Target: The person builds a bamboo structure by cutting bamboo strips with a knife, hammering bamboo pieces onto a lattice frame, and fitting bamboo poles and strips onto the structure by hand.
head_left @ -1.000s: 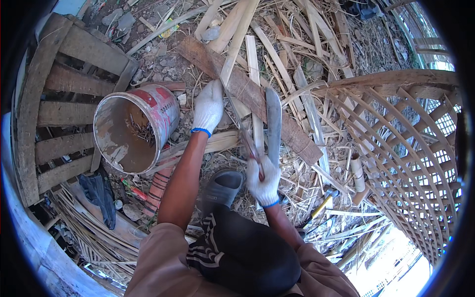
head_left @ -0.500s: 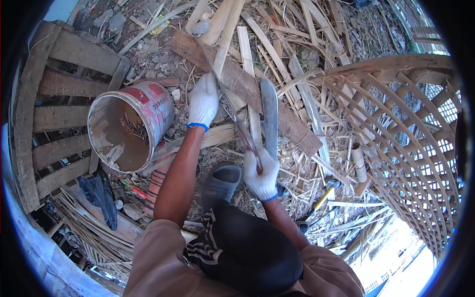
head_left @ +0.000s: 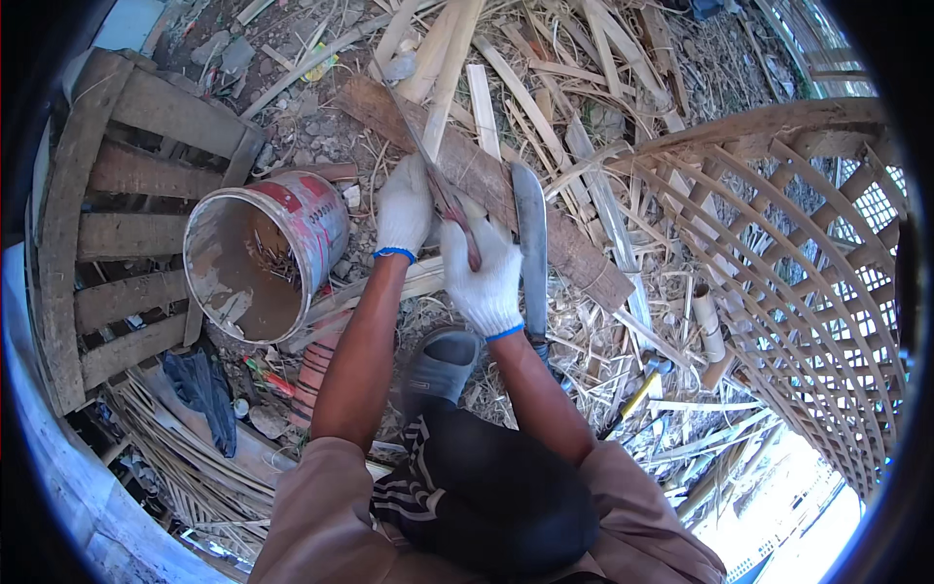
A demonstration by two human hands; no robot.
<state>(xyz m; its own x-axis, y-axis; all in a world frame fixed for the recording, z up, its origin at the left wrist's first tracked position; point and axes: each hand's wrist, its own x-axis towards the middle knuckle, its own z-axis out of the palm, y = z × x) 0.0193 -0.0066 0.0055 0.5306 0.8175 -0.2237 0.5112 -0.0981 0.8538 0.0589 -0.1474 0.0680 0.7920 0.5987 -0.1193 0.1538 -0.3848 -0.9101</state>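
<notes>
Both my hands wear white knit gloves with blue cuffs. A long, thin, dark strip, reddish-brown at its near end, slants between them; it looks like split bamboo, though I cannot be sure. My left hand is closed around its middle stretch. Close beside it, my right hand grips the near end, with the fingers partly hidden. A brown wooden plank lies on the ground beyond the hands. Just right of my right hand, a machete has its broad grey blade across the plank and its dark handle toward me.
A dirty bucket lies tipped at left, before a slatted wooden frame. A large woven bamboo lattice curves along the right. Bamboo splits litter the ground. A yellow-handled tool lies at right near my grey clog.
My right hand has moved forward and left along with the strip's near end, and is now beside my left hand. The strip reaches farther away. My left hand stays nearly in place.
</notes>
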